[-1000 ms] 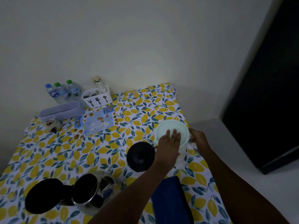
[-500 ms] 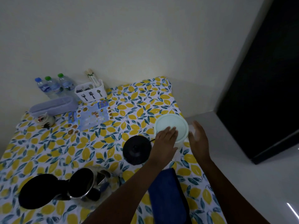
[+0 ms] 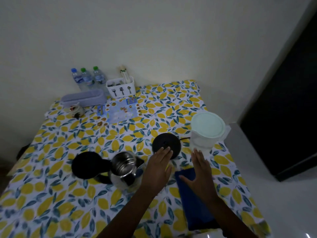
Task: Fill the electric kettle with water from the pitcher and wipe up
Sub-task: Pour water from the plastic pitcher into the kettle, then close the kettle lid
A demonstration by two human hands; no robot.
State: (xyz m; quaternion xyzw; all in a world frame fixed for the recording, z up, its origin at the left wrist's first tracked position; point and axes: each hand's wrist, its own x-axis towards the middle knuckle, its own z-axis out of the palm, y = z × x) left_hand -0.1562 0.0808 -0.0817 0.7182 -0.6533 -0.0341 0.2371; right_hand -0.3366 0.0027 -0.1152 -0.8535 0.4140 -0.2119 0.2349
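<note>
Both hands empty, fingers spread: left hand (image 3: pixel 158 166) over round black kettle base (image 3: pixel 166 146), right hand (image 3: pixel 199 174) above dark blue cloth (image 3: pixel 195 205). Clear plastic pitcher w/ pale green lid (image 3: pixel 207 125) stands far right on lemon-print surface (image 3: pixel 56 194). Steel kettle (image 3: pixel 124 166), lid open, near left.

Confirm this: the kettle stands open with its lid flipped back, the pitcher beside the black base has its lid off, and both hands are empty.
One thing is wrong. In the head view the pitcher has its pale lid on. The rest holds: the kettle is open, lid back, the black base sits beside the pitcher, and the left hand and right hand are empty.
</note>
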